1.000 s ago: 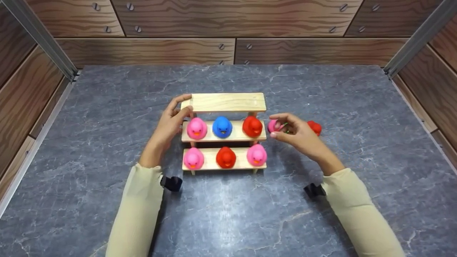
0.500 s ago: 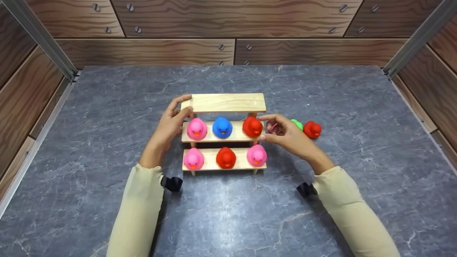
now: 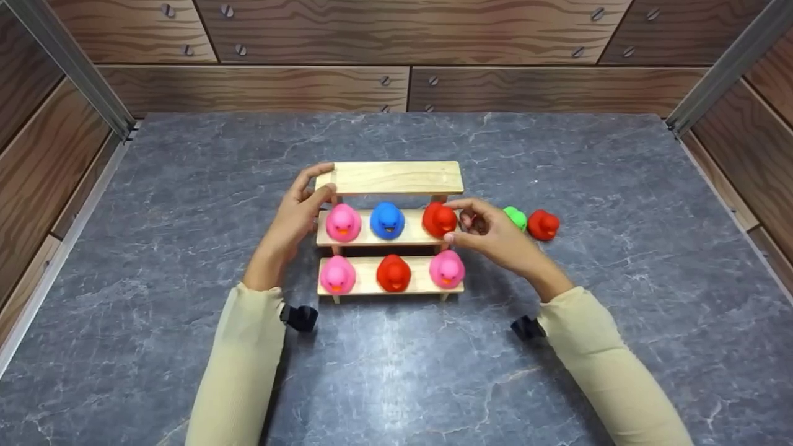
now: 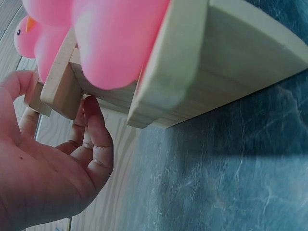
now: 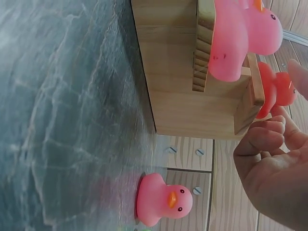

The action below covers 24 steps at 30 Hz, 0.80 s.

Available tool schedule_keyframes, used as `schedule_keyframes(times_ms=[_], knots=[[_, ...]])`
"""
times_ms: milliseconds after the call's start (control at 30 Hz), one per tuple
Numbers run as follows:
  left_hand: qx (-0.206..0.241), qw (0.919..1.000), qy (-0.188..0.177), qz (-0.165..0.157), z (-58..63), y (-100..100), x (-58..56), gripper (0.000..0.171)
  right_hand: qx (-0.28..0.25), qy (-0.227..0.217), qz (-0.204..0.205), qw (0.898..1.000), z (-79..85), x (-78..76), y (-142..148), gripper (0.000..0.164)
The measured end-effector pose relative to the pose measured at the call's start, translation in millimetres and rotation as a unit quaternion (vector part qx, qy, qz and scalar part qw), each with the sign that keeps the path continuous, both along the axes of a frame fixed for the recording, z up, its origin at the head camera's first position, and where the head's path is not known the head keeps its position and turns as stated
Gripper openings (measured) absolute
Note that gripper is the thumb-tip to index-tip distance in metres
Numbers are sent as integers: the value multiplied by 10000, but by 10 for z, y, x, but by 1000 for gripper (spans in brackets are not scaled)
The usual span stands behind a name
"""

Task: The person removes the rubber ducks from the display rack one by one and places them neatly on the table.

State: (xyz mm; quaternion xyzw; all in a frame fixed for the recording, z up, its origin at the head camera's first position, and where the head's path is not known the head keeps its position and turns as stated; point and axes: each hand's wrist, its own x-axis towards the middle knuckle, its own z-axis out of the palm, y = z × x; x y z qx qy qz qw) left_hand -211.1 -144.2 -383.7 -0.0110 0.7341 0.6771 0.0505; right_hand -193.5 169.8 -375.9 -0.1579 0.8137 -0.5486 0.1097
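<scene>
A three-tier wooden display stand [image 3: 396, 179] stands on the table. My left hand [image 3: 288, 217] grips the left end of its top board, thumb on top and other fingers curled below in the left wrist view. At the middle tier's right end, my right hand [image 3: 495, 238] has thumb and forefinger on either side of a red rubber duck [image 3: 438, 220], pinching it. On that tier also sit a pink duck [image 3: 343, 223] and a blue duck [image 3: 387, 220]. The bottom tier holds a pink duck [image 3: 337, 275], a red duck [image 3: 393, 274] and another pink duck [image 3: 446, 269].
Right of the stand, a green duck [image 3: 515, 218] and a red duck [image 3: 544, 225] lie on the grey marbled table [image 3: 396, 371]. A pink duck [image 5: 161, 199] on the table shows in the right wrist view. Wood-patterned walls [image 3: 409, 31] enclose the table.
My right hand has moved left from beside the loose ducks to the red duck on the middle tier, uncovering the green duck. My left hand has stayed on the stand.
</scene>
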Motion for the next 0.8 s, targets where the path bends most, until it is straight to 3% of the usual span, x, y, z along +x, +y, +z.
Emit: schedule_keyframes(times_ms=[800], knots=[[53,9999,-77,-66,25,-15,1,43,-30,332,-295,9990,2,40,68,40]])
